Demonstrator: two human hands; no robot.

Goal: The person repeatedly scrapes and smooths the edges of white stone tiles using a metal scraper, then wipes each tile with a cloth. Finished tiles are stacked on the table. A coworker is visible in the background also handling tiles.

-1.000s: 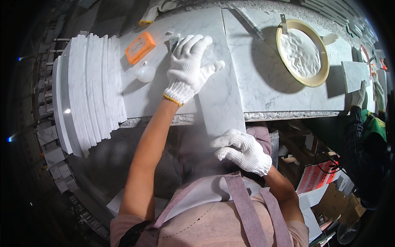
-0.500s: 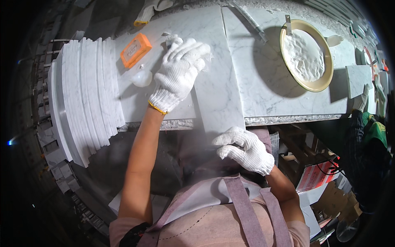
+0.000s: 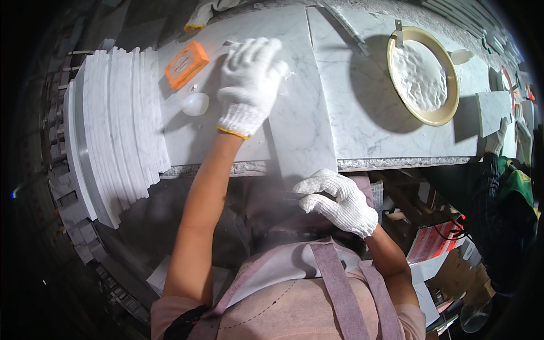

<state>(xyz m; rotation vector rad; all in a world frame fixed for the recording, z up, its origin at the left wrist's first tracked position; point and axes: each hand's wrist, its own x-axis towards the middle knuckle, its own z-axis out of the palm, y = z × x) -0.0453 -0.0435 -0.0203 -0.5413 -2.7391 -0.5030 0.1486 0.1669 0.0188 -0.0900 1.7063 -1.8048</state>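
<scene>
My left hand, in a white knit glove with a yellow cuff, lies palm down on the marble by a long pale slab. Its fingers stretch forward, close together; whatever is under the palm is hidden. A whitish wisp shows beside the thumb side. Close to my lap, my right hand is gloved too, at the slab's near end. Its thumb and forefinger pinch around a thin dark edge, too fine to name. Left of my left hand are an orange box and a small white rounded cup-like piece.
Upright marble slabs stand in a row at left. A cream basin of white paste with a metal scraper sits at right. A long thin tool and an empty glove lie far back. Another person's gloved hand touches a tile.
My left hand has shifted slightly right and turned so its fingers point more directly away from me. The right hand stays nearly where it was, with a thin dark edge now showing at its fingertips.
</scene>
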